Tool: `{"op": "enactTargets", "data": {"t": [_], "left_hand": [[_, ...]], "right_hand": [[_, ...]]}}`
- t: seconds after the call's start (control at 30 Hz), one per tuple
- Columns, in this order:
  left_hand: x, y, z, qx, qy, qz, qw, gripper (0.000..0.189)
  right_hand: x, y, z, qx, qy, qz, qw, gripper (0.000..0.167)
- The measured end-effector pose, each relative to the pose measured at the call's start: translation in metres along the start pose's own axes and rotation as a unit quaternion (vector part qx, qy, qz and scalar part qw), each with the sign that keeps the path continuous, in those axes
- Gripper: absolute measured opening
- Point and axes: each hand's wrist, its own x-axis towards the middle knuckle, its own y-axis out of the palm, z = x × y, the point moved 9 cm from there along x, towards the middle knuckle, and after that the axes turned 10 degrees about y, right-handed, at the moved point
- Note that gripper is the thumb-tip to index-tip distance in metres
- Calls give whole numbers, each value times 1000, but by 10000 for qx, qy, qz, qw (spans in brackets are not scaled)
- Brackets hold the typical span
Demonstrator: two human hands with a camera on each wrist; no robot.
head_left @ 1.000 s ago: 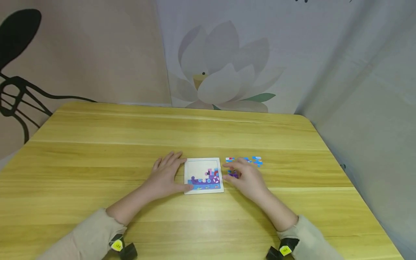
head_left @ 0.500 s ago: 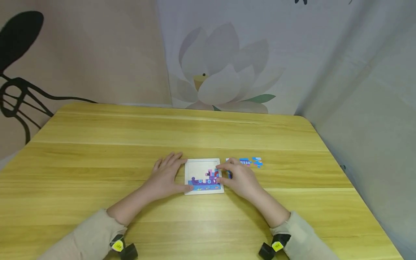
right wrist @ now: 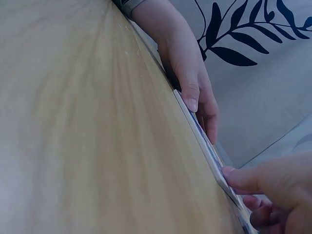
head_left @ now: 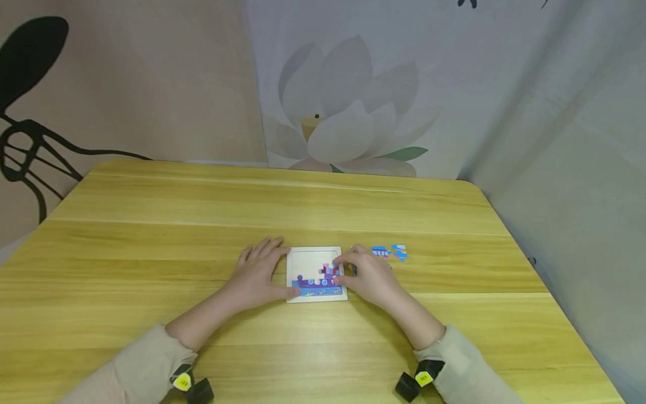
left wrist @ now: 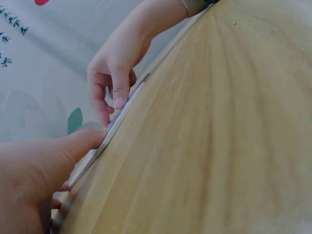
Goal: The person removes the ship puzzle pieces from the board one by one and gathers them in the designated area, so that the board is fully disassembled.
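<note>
Puzzle tray: a shallow square tray with a pale rim (head_left: 317, 299) lies flat on the desk, in front of the person and between the two hands.
Fitted pieces: a picture of a purple boat on blue water (head_left: 317, 284) fills the lower part and some of the right side; pale base shows above and to the left.
Left hand: the left hand (head_left: 258, 279) is spread wide beside the tray, thumb on the lower left corner and forefinger reaching the upper left one, steadying the edge without clasping it.
Right hand: the right hand (head_left: 370, 275) arches over the tray's right edge, thumb and forefinger bent, their tips apart on the fitted pieces; whether they pinch one I cannot tell.
Forearms: both slant inward from the near side, in beige sleeves (head_left: 136, 359), a black wrist camera (head_left: 199, 391) strapped at each cuff.
Loose pieces: blue multicoloured jigsaw pieces (head_left: 381, 252) lie just beyond the right hand; a dark one is partly hidden beside its fingers.
Desk: yellowish wood-grained desk (head_left: 282, 207).
Backdrop: a pale hanging printed with a large lotus flower (head_left: 343, 106).
</note>
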Motion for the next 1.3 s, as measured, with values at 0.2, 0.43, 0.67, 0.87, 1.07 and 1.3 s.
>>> {"op": "enactTargets", "data": {"t": [0.2, 0.43, 0.67, 0.87, 1.07, 1.3], "left_hand": [[0, -2, -2, -30, -1, 12, 10000, 95], [-1, -2, -2, -46, -13, 17, 10000, 95], [-1, 0, -1, 26, -7, 13, 10000, 96], [-1, 0, -1, 23, -18, 12, 10000, 96], [-1, 0, 0, 36, -37, 21, 10000, 97], [-1, 0, 0, 50, -19, 2, 10000, 97]], "right_hand": [[0, 0, 0, 131, 86, -128, 9998, 27], [-2, -2, 2, 255, 51, -394, 9989, 27], [-7, 0, 5, 519, -53, -411, 9978, 27], [-8, 1, 8, 427, -254, -486, 9976, 28], [-9, 1, 11, 531, -337, -396, 9972, 28], [-8, -1, 8, 1436, -262, -141, 9892, 28]]}}
